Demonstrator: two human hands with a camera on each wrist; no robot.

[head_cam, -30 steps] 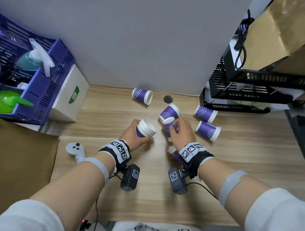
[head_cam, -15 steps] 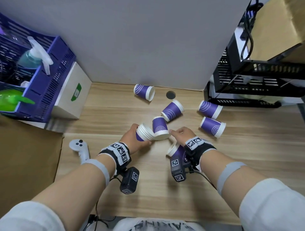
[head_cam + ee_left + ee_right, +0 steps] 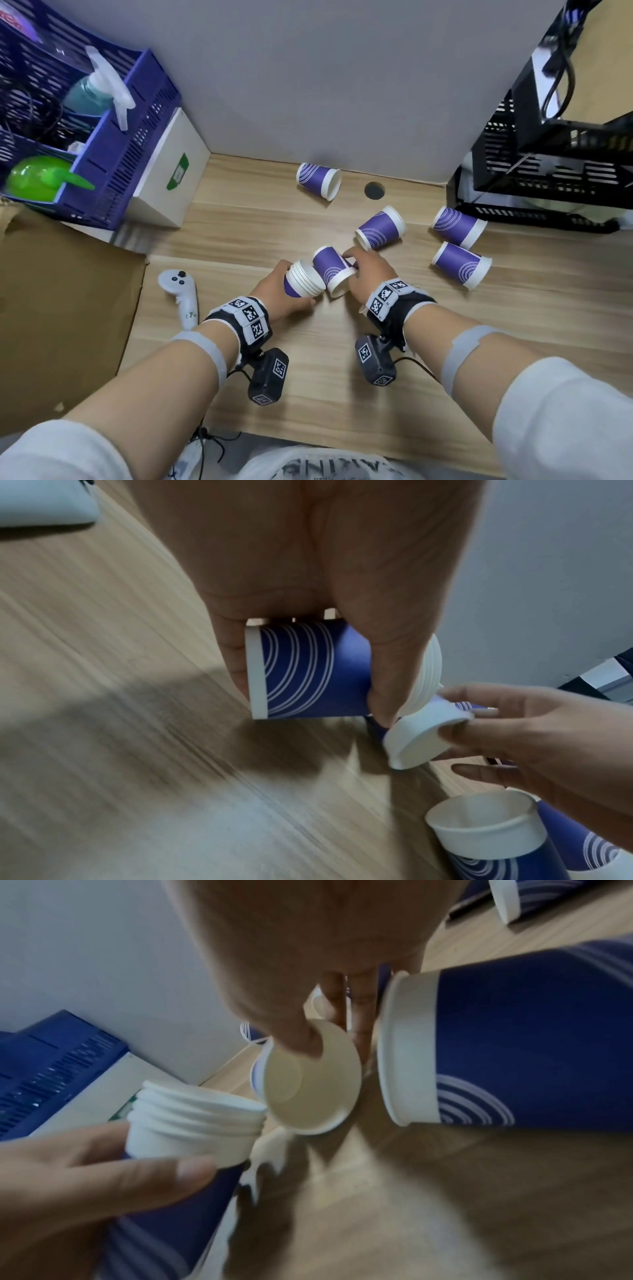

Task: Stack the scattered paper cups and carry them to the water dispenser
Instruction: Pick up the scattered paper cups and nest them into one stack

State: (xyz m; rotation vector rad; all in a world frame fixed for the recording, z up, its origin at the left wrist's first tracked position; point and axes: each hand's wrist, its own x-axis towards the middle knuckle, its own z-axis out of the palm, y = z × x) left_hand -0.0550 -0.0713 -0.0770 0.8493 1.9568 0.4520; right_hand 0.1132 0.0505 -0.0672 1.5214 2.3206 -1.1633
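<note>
Fingers of the left hand [image 3: 279, 294] curl round a nested stack of cups [image 3: 303, 284], thumb on one side and the rest behind, holding it on its side low over the wooden desk [image 3: 308, 394] with its white rims turned toward the right; several rims show packed together, so a good part of the stacking is already done. Just to the right, the right hand [image 3: 368, 277] pinches a single purple cup [image 3: 334, 270] — thumb inside the mouth and fingers along the outside, as the right wrist view shows — and its rim touches the rims of the stack. That cup's open mouth faces down and toward the person while its base points away, so by my reading it is not yet lined up to go in; it would need its narrow base brought round to the stack's opening first. Another cup [image 3: 507, 1042] lies on its side close under the right wrist. Further right and back, four loose cups lie tipped over on the desk: one near the wall [image 3: 318, 180] beside the cable hole [image 3: 374, 189], one in the middle [image 3: 380, 228] just beyond the right hand, and a pair [image 3: 460, 246] near the black crate [image 3: 548, 178]. So the gathering looks roughly half finished — those cups remain to be nested, and the carry has not begun; no water dispenser is in view.
</note>
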